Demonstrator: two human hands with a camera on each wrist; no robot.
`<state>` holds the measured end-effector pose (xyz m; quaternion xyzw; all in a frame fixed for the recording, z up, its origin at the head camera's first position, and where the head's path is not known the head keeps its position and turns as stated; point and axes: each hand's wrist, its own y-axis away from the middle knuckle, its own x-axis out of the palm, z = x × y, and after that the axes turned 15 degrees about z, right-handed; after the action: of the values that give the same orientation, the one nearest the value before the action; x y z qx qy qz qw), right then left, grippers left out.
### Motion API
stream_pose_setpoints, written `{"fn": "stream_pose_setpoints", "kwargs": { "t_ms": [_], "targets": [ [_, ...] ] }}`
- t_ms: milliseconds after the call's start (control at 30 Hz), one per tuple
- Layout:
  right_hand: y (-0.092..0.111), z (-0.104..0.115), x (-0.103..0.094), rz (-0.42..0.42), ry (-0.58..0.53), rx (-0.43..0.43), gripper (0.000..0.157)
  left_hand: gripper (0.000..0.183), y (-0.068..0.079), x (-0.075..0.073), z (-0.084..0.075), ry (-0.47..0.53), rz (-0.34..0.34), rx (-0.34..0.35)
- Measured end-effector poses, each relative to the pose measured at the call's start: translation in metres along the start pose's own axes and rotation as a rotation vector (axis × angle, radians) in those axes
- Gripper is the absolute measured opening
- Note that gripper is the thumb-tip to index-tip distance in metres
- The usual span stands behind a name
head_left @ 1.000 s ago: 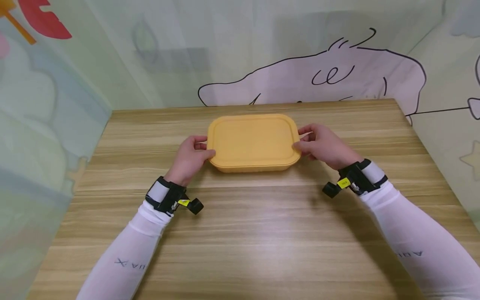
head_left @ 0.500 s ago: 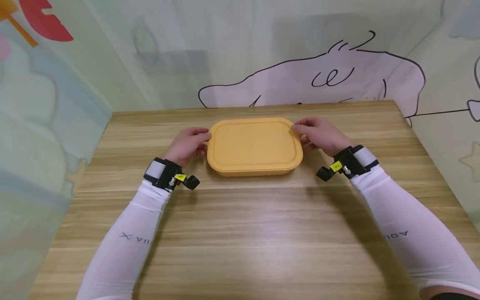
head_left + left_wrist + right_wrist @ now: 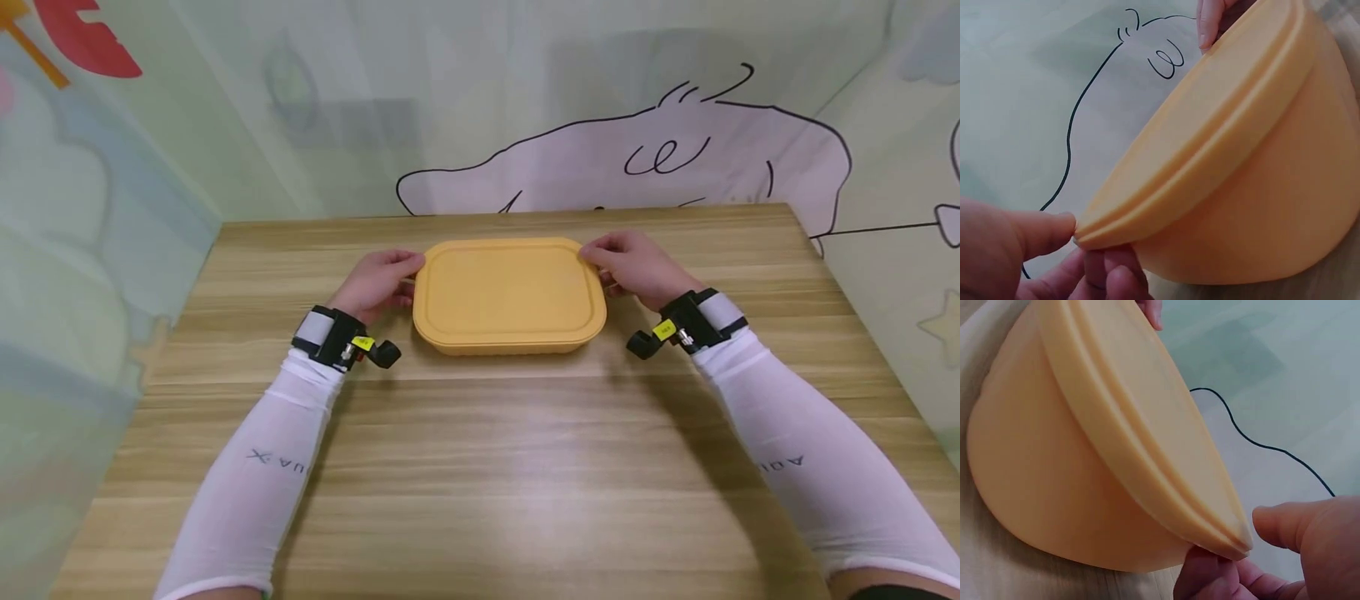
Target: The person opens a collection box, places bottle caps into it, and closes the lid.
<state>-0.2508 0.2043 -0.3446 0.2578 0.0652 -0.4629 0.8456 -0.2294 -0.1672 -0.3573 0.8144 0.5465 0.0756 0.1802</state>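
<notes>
A yellow rectangular food container with rounded corners stands on the wooden table, covered by a matching lid. At the lid's far left corner, my left hand pinches the rim, thumb on top and fingers curled below, as the left wrist view shows. My right hand is at the far right corner. Its fingers curl up under the rim there, with the thumb right at the edge in the right wrist view. In both wrist views the lid sits flush along the container wall.
The wooden table extends in front of the container and to both sides. Behind its far edge hangs a pale curtain with cartoon drawings. Each wrist carries a strapped black camera.
Both hands have slid from the container's sides up to the lid's far corners. The container shifted slightly toward me early on, then stayed put.
</notes>
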Motion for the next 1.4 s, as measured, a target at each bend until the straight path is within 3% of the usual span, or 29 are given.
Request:
{"fn": "stream_pose_setpoints", "kwargs": {
  "t_ms": [200,467,767,1167,1300,1400],
  "targets": [
    [0.022,-0.010,0.005,0.049,-0.039,-0.005,0.050,0.049,0.021,0.004,0.010,-0.002,0.052,-0.002],
    [0.043,-0.022,0.019,0.102,-0.142,-0.063,0.051,0.052,0.048,0.017,0.020,0.047,0.108,0.056],
    [0.053,-0.024,0.026,0.128,-0.143,-0.085,0.054,0.049,0.055,0.023,0.026,0.057,0.092,0.069],
    [0.050,-0.024,0.026,0.138,-0.150,-0.087,0.052,0.050,0.057,0.025,0.026,0.067,0.108,0.085],
    [0.051,-0.023,0.022,0.125,-0.085,-0.069,0.055,0.051,0.060,0.021,0.027,0.025,0.082,0.092],
    [0.055,-0.021,0.016,0.063,0.048,-0.055,0.060,0.053,0.066,0.014,0.026,-0.041,0.029,0.120]
  ]
}}
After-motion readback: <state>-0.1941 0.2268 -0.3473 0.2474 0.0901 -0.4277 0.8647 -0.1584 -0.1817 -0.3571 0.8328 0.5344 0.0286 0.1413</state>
